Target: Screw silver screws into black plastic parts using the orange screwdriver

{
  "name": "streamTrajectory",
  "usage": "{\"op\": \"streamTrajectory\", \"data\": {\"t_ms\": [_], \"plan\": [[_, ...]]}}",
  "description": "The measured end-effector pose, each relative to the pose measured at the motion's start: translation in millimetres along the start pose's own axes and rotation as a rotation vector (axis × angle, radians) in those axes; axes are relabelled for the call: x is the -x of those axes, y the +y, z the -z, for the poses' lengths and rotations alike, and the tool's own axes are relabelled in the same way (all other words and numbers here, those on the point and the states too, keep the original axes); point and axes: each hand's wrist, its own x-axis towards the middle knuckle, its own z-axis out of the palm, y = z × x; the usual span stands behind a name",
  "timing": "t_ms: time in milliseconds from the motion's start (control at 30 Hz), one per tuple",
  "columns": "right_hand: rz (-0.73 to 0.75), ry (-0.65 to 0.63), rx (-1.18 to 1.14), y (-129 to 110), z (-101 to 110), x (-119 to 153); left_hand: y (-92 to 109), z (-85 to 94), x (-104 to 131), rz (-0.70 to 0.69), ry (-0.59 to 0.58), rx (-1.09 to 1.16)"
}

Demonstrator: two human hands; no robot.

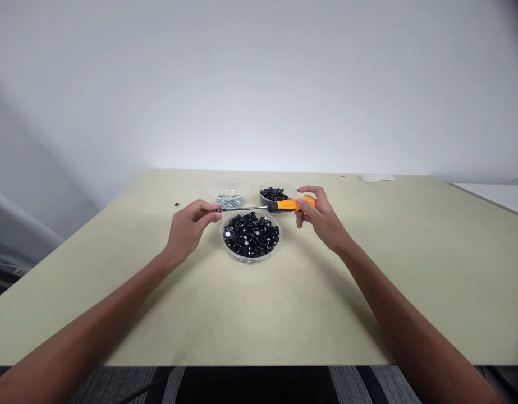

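Right hand [320, 216] grips the orange-handled steel-shaft screwdriver [270, 206] by its handle; left hand [191, 224] pinches the tip, whatever sits there too small to tell. Screwdriver is level, above the clear plastic bowl of black caps [251, 235] on the beige table [259, 314].

On the desk [284, 314] the near bowl [251, 234] stands in front; behind it, one bowl [229, 197] is left, another bowl [274, 193] right. The screwdriver [267, 207] lies above the near bowl.
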Motion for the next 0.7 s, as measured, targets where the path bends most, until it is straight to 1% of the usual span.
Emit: {"op": "streamTrajectory", "data": {"t_ms": [67, 233, 267, 433, 500, 600, 633, 700], "plan": [[-0.015, 0.024, 0.052, -1.1, -0.6, 0.2, -0.7, -0.1, 0.0, 0.001, -0.004, 0.003], [-0.011, -0.081, 0.005, -3.5, -0.4, 2.9, -2.7, 0.5, -0.9, 0.000, -0.005, -0.006], [-0.008, -0.076, -0.005, -3.6, -0.5, 2.9, -2.5, 0.7, -0.9, -0.002, -0.005, -0.010], [-0.034, 0.064, 0.018, -1.5, -1.1, -0.6, 0.5, 0.2, 0.0, -0.083, -0.058, -0.076], [-0.026, 0.047, 0.002, 0.0, 0.6, -1.7, 0.6, -0.5, 0.1, -0.103, -0.077, -0.091], [0.014, -0.022, -0.064, 1.7, 3.6, -2.0, -0.7, -1.1, -0.3, -0.092, -0.065, -0.084], [0.021, -0.030, -0.066, 1.7, 3.9, -1.7, -1.1, -1.1, -0.5, -0.087, -0.057, -0.084], [0.013, -0.003, -0.020, 0.8, 3.2, -1.1, -1.6, -0.8, -0.5, -0.081, -0.052, -0.087]]}}
